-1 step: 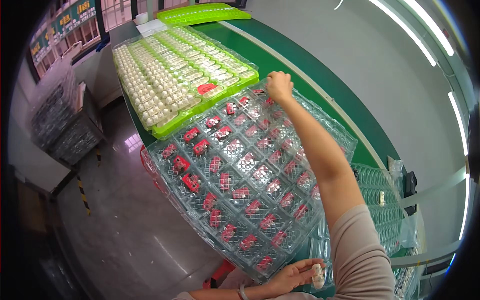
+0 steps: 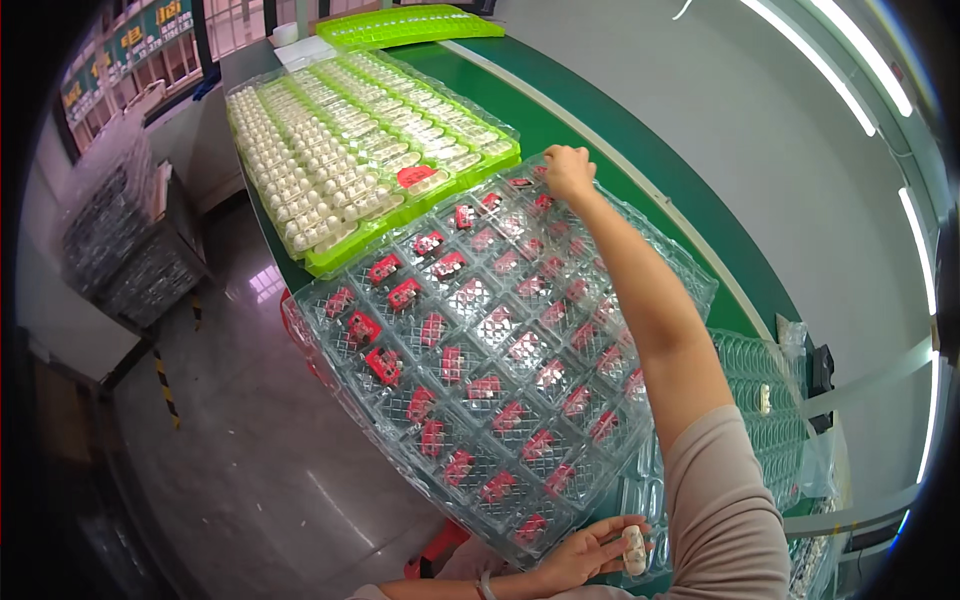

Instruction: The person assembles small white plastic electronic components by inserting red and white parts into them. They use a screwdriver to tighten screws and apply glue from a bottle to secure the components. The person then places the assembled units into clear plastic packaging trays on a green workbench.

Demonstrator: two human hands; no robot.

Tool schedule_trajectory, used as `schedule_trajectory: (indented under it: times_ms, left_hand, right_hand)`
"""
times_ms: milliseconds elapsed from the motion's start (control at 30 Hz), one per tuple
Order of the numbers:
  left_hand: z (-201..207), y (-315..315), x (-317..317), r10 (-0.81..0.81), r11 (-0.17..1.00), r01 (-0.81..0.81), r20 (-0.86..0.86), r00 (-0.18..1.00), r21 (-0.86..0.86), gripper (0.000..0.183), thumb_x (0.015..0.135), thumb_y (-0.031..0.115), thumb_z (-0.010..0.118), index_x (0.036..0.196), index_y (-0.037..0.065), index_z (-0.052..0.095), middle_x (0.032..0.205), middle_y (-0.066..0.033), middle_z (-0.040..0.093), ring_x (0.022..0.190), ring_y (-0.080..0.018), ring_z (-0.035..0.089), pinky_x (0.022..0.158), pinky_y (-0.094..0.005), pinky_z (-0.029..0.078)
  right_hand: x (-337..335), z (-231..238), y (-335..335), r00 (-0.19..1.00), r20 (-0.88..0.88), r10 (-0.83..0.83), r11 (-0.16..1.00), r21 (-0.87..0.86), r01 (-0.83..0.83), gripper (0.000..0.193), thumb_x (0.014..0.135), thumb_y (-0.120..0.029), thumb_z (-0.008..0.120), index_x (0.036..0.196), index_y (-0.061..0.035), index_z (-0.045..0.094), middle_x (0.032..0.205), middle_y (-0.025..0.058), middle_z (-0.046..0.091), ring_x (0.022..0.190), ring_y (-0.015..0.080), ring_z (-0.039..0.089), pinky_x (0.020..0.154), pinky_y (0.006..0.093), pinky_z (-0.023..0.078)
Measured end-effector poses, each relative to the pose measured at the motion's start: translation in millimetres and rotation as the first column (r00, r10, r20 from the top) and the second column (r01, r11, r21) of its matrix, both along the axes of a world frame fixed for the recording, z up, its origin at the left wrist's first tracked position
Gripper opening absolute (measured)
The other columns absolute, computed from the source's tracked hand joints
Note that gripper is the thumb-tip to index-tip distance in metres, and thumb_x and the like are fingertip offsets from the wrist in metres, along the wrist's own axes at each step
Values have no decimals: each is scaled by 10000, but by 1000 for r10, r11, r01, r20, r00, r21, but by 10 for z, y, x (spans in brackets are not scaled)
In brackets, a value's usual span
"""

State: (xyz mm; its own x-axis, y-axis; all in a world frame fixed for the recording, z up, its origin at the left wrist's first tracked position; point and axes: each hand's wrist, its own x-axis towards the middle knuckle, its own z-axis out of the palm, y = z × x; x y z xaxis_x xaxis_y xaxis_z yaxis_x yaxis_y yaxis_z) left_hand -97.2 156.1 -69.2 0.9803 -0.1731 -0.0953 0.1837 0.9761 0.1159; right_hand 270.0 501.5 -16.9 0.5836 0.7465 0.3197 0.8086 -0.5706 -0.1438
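My left hand [image 2: 582,555] is closed at the near edge of the work, pinching a small white oblong piece [image 2: 634,550] with darker marks on it. Stretched far forward, my right hand [image 2: 570,172] is curled down at the far corner of a clear plastic tray [image 2: 470,300]; its fingertips are bent out of sight, and what they hold is hidden. Small red-and-black parts [image 2: 383,365] sit one to a pocket across much of this tray. Glare and overlapping clear plastic blur several of the pockets. Under my right forearm, part of the tray's right side is covered.
Beyond lies a bright green tray [image 2: 430,205] filled with white pieces, a red tag [image 2: 416,176] on it. Another green tray [image 2: 410,27] is farther back. At right stands a clear pocketed tray [image 2: 740,400]. Stacked clear trays [image 2: 110,220] rise by the left wall.
My right hand has shifted very slightly to the right at the tray's far corner. The left hand keeps the white piece in nearly the same place.
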Motion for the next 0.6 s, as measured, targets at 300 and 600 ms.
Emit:
schedule_trajectory:
  times_ms: [300, 600]
  left_hand:
    - [-26, 8, -8, 28, 990, -29, -6, 1000, -135, 495, 962, 185, 450, 1393, 68, 235, 1349, -89, 411, 1141, -194, 513, 923, -286, 463]
    - [-157, -23, 68, 71, 997, -70, 28, 997, -21, 365, 955, 250, 463, 1279, 93, 400, 1142, -36, 529, 998, -146, 558, 847, -257, 470]
  right_hand:
    - [423, 50, 11, 950, -285, 130, 990, -14, -140, 170, 797, -175, 643, 947, -127, 709, 950, 116, 673, 966, 276, 597, 828, 386, 458]
    - [405, 128, -39, 964, -191, 186, 982, 27, -184, 238, 803, -207, 649, 998, -72, 668, 1029, 155, 644, 1002, 325, 591, 857, 394, 467]
